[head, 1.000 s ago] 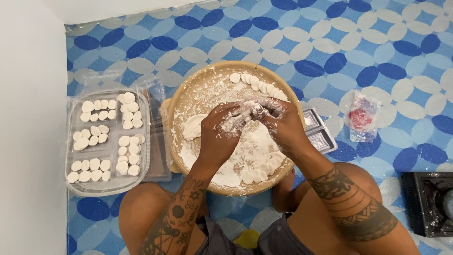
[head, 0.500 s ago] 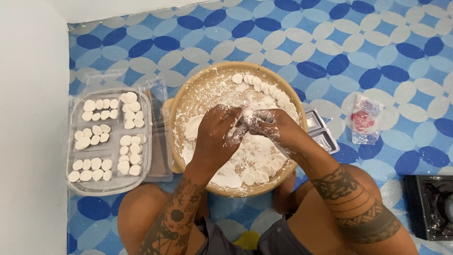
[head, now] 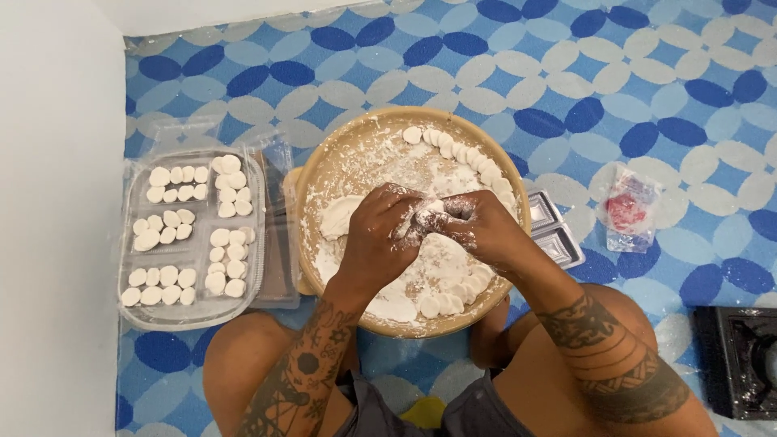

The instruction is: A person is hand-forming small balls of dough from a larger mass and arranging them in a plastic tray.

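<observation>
A round wooden board (head: 340, 154) dusted with flour lies on the floor before my knees. Both my hands meet above its middle. My left hand (head: 379, 235) and my right hand (head: 473, 229) are floury and pinch a small piece of white dough (head: 424, 217) between their fingertips. Several flat dough rounds (head: 457, 150) line the board's far right rim, and more sit at its near edge (head: 443, 301). A larger flat dough piece (head: 338, 217) lies left of my left hand.
A clear plastic tray (head: 129, 243) at the left holds several rows of finished white dough pieces. A metal mould (head: 558, 235) pokes out right of the board. A small plastic bag with red contents (head: 627, 212) lies further right. A black appliance (head: 740, 364) sits at bottom right.
My hands have drawn closer together over the board's middle, fingers now pinching the dough piece between them. The board and tray have not moved.
</observation>
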